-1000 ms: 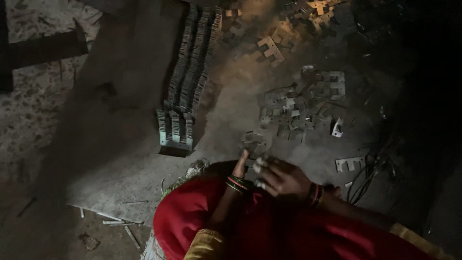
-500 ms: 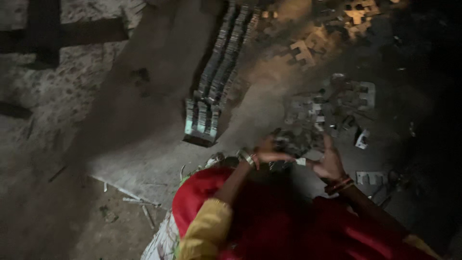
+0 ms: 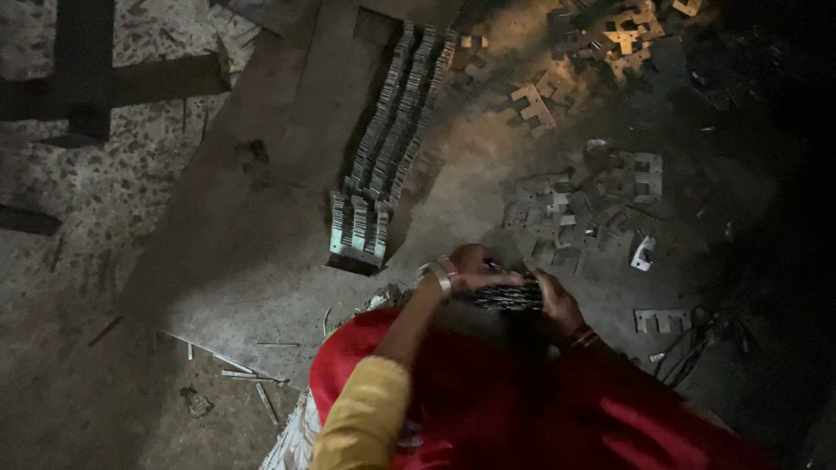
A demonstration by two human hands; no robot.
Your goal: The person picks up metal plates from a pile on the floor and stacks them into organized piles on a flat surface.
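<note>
A dim view looking down at a person in red cloth with a yellow sleeve [image 3: 361, 416], seated on the floor. Both hands meet in front of the lap around a small bundle [image 3: 507, 297] of thin metal plates held on edge. The left hand [image 3: 470, 268], a bangle on its wrist, closes over the bundle's left end; the right hand [image 3: 556, 300] closes over its right end, so each grip is shut on the bundle. The bundle hangs just above the grey sheet [image 3: 261, 287] spread on the floor.

Ahead of the left hand, long rows [image 3: 396, 148] of the same plates stand on edge, packed tight, running away from the person; their near end stops close to the hands. To the right, loose plates [image 3: 575, 209] lie flat and scattered, with another heap [image 3: 610, 35] farther off in warmer light.

As a judgement: much stacking looks done, since the rows are long and neat. The bundle in hand is not yet set down, and many scattered plates remain unstacked
</note>
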